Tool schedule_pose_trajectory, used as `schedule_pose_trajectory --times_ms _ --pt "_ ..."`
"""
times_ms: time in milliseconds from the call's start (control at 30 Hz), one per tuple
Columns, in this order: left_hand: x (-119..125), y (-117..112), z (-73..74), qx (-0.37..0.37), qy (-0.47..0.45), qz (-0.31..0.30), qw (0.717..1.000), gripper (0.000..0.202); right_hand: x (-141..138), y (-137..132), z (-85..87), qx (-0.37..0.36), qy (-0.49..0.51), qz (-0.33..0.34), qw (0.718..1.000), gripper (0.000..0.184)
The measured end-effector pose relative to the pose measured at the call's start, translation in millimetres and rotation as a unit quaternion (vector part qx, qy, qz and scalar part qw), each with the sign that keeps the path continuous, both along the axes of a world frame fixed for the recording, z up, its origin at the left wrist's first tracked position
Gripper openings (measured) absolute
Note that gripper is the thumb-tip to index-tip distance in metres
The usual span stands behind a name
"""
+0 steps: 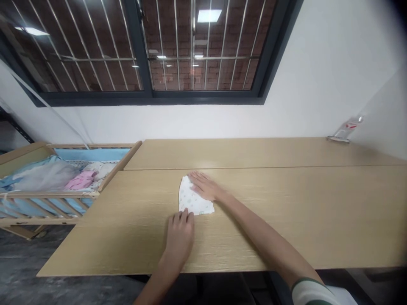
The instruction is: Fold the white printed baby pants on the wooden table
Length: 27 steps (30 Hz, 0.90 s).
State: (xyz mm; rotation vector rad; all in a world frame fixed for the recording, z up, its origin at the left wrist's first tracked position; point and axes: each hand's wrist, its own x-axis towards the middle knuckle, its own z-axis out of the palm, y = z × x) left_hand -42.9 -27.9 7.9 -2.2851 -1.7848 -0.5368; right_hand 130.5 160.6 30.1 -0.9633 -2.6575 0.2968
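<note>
A small white cloth with a fine printed pattern lies flat on the wooden table. It looks folded, with one curved side and a slightly wavy lower right edge. My right hand lies flat over its upper right part, fingers stretched out toward the left and covering that portion. At the lower left corner, my left hand rests on the table, palm down, its slightly bent fingertips touching the cloth's edge. Neither hand is closed around anything.
A wooden crib with blue lining stands left of the table, holding bedding and a pink cloth. A clear plastic bottle leans in the far right corner. Behind the table are a white wall and a barred window.
</note>
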Motion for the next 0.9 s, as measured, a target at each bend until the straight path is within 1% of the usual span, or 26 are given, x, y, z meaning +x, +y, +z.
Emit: schedule_pose_trajectory --times_ms 67,133,233,300,333,400,467,500,533,600,633,700,733,800,900 --pt "-22 13 4.0 -0.029 -0.01 -0.05 0.998 0.029 7 -10 2.2 0.013 0.042 -0.026 0.999 0.059" --pt "-42 25 5.9 -0.039 -0.007 -0.108 0.993 0.029 15 -23 6.4 0.015 0.079 -0.034 0.996 0.052" --pt "-60 41 4.4 -0.023 0.016 -0.184 0.982 0.03 27 -42 16.7 -0.017 0.095 0.001 0.995 0.041" --pt "-62 49 3.4 -0.023 0.014 -0.211 0.977 0.03 34 -53 24.0 -0.059 0.082 0.038 0.994 0.042" --pt "-62 53 4.0 -0.03 0.001 -0.213 0.977 0.03 37 -57 27.0 -0.083 0.073 0.054 0.992 0.046" --pt "-61 62 9.0 -0.063 -0.042 -0.201 0.977 0.03 43 -62 30.3 -0.128 0.06 0.069 0.988 0.064" --pt "-62 72 18.6 -0.109 -0.096 -0.179 0.973 0.028 47 -63 30.0 -0.162 0.06 0.076 0.982 0.084" --pt "-63 77 24.2 -0.129 -0.123 -0.171 0.969 0.027 48 -63 28.8 -0.175 0.069 0.078 0.979 0.086" --pt "-65 82 29.6 -0.145 -0.149 -0.165 0.964 0.028 48 -61 27.2 -0.186 0.082 0.078 0.976 0.081" --pt "-69 91 38.1 -0.174 -0.207 -0.163 0.949 0.03 47 -57 23.8 -0.206 0.119 0.065 0.969 0.058" --pt "-71 96 40.5 -0.189 -0.237 -0.168 0.938 0.031 45 -55 22.0 -0.213 0.141 0.048 0.966 0.049" --pt "-74 103 41.4 -0.219 -0.287 -0.182 0.915 0.035 41 -49 18.3 -0.212 0.186 0.003 0.959 0.043" --pt "-74 106 40.4 -0.228 -0.297 -0.185 0.908 0.037 39 -46 16.1 -0.205 0.209 -0.019 0.956 0.043" --pt "-74 114 37.1 -0.23 -0.285 -0.171 0.915 0.041 34 -38 11.0 -0.188 0.248 -0.06 0.948 0.042" --pt "-69 130 33.5 -0.203 -0.241 -0.114 0.942 0.043 27 -23 2.5 -0.171 0.265 -0.123 0.941 0.039"
